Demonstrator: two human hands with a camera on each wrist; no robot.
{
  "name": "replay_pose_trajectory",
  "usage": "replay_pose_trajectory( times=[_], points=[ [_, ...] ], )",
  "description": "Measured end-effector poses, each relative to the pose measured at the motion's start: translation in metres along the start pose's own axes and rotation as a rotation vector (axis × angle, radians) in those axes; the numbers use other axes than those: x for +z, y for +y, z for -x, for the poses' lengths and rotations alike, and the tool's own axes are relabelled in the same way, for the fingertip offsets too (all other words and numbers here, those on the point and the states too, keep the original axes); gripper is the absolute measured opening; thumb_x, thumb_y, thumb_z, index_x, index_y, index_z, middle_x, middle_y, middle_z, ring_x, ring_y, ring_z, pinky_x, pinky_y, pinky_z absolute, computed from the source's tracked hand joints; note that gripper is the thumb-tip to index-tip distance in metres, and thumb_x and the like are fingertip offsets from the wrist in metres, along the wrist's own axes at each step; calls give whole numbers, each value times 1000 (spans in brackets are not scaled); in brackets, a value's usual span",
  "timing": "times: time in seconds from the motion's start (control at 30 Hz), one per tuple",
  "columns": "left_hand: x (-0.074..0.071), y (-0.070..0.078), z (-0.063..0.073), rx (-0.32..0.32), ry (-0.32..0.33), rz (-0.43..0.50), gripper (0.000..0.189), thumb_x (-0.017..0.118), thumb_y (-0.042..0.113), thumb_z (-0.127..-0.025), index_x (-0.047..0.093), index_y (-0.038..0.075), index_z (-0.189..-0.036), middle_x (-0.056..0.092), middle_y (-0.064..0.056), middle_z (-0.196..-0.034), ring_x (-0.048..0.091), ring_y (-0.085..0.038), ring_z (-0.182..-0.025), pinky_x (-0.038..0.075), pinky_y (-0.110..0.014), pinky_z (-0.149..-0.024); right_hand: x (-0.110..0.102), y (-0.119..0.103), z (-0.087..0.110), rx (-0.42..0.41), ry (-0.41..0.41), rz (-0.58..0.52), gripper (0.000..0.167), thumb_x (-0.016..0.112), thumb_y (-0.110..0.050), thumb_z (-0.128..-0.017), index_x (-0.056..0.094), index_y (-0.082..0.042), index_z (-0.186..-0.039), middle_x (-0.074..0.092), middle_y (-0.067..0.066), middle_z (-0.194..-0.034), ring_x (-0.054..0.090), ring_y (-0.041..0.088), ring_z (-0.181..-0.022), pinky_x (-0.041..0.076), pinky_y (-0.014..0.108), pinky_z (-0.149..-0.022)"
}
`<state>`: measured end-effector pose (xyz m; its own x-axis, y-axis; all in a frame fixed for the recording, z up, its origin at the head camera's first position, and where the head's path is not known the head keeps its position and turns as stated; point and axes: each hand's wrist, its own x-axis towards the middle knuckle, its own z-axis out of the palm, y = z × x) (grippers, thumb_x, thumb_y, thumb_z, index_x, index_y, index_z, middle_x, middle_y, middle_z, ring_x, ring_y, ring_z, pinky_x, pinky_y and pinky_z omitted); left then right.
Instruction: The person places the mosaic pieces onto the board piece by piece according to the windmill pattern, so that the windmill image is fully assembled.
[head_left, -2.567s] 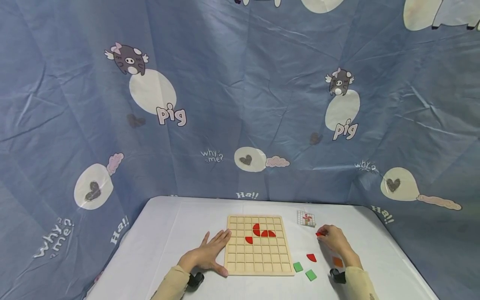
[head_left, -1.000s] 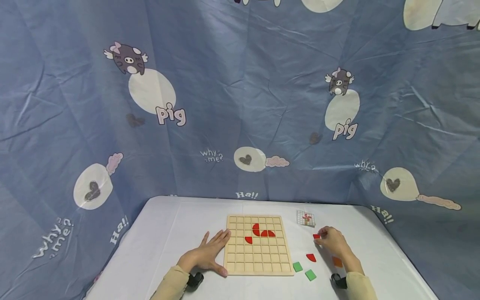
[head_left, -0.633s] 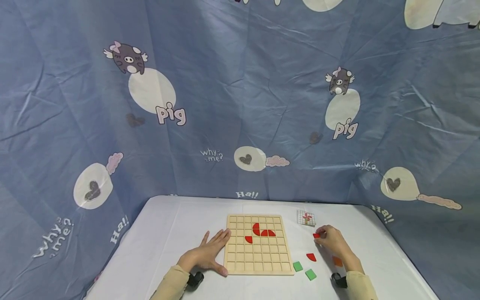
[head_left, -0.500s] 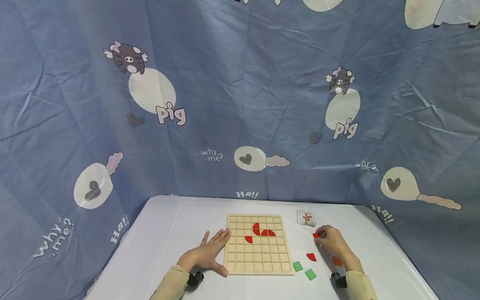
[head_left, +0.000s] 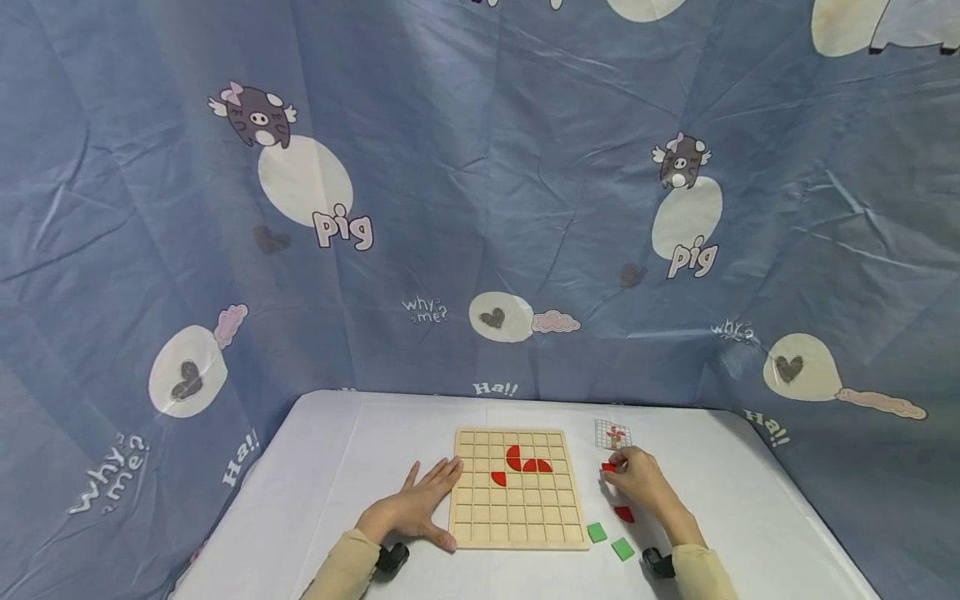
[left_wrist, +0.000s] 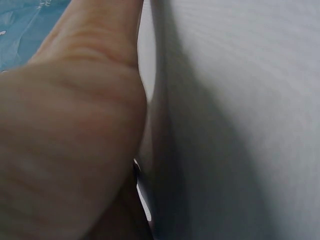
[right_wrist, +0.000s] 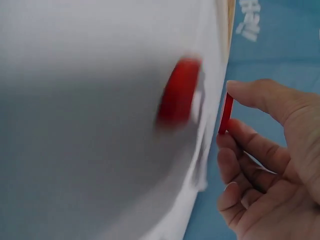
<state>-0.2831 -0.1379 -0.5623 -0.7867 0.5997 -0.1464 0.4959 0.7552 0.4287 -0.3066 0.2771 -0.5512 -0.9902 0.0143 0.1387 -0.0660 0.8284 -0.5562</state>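
My left hand (head_left: 416, 507) lies with spread, straight fingers at the left edge of the wooden grid board (head_left: 517, 533); the left wrist view shows mostly the palm side and white cloth. Several red quarter-circle tiles (head_left: 513, 458) sit in the board's upper cells. Off the board's right side, my right hand (head_left: 639, 482) pinches a red tile (head_left: 608, 467) between thumb and finger. In the right wrist view this tile (right_wrist: 226, 112) is seen edge-on, held above the table. Below that hand lies another red quarter-circle tile (head_left: 624, 514), blurred in the right wrist view.
A pattern card (head_left: 612, 434) with a printed red pinwheel lies just beyond my right hand. Two green square tiles (head_left: 596, 532) lie by the board's lower right corner. White cloth (head_left: 757, 492) covers the table, and a blue printed curtain (head_left: 420, 250) hangs behind.
Still pinching the red tile, my right hand has moved left toward the board. The orange square that lay by the right forearm is now out of sight. My left hand stays put.
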Motion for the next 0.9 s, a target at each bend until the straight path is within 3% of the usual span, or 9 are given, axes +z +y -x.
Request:
replay_pose_trajectory(
  times=[0.13, 0.4, 0.7, 0.9],
  points=[
    [1, -1, 0, 1, -1, -4, 129, 73, 69, -62, 10, 7, -155, 5, -9, -164, 6, -32, -151, -4, -66, -116, 10, -26, 4, -85, 4, -22, 25, 82, -18, -75, 67, -5, -90, 63, 4, -88, 57, 14, -77, 49, 27, -63],
    [1, -1, 0, 7, 1, -5, 129, 74, 68, -62, 10, 7, -155, 6, -10, -164, 6, -31, -151, -4, -65, -117, 33, -75, 11, -183, -87, -78, 25, 81, -19, -77, 66, -7, -93, 61, 2, -91, 53, 12, -78, 48, 24, -62],
    [1, 1, 2, 1, -1, 25, 129, 76, 66, -62, 9, 7, -155, 5, -9, -164, 5, -31, -151, -6, -65, -117, 53, -103, 16, -291, -127, -80, 26, 80, -21, -79, 65, -5, -92, 59, 1, -92, 55, 10, -81, 51, 23, -65],
    [0, 0, 1, 4, -2, 24, 128, 76, 65, -63, 9, 7, -155, 5, -10, -164, 5, -32, -151, -6, -65, -117, 63, -114, 15, -347, -118, -60, 21, 80, -19, -79, 66, -6, -88, 58, 1, -88, 49, 8, -74, 46, 21, -60]
  ],
)
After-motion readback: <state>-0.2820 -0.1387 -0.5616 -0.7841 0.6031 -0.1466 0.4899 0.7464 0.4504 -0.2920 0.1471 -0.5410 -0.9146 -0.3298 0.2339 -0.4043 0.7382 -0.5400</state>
